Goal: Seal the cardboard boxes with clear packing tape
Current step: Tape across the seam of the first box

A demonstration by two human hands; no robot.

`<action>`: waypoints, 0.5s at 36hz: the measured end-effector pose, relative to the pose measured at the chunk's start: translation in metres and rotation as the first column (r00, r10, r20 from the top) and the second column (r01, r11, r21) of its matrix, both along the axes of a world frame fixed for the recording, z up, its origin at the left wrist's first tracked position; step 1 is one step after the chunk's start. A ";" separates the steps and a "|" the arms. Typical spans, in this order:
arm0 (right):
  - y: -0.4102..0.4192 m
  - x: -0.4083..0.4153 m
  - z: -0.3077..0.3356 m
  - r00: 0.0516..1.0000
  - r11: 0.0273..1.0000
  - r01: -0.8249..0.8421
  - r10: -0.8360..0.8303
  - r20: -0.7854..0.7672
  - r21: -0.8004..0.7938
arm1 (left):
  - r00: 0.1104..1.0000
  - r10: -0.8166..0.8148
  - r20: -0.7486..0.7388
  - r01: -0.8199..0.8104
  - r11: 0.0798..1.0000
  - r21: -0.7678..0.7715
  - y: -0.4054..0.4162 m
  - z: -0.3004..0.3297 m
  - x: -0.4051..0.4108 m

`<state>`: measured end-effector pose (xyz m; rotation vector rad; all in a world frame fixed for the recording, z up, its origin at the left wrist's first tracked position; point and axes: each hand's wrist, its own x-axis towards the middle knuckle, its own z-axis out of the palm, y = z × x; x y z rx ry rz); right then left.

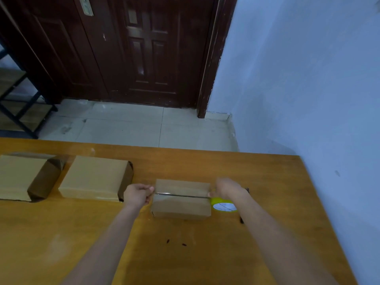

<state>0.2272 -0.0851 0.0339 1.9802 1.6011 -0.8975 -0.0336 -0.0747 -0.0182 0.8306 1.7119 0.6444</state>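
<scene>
Three plain brown cardboard boxes lie on the wooden surface (185, 254). Between the two hands sits the small box (182, 199), a shiny tape strip (182, 195) stretched across its top. Left hand (136, 195) fingers pinch the strip's end; right hand (227, 189) fingers curl around the yellow-cored tape roll (224, 205), just beside the box's edge.

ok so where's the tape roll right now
In the head view, the yellow tape roll sits right of centre on the wooden table, against the right end of the small cardboard box, just under the right hand.
</scene>
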 end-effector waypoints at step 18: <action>0.007 0.005 -0.011 0.998 0.999 -0.048 0.048 -0.051 -0.004 | 0.877 0.284 0.387 -0.179 0.941 -0.287 -0.014 -0.024 0.016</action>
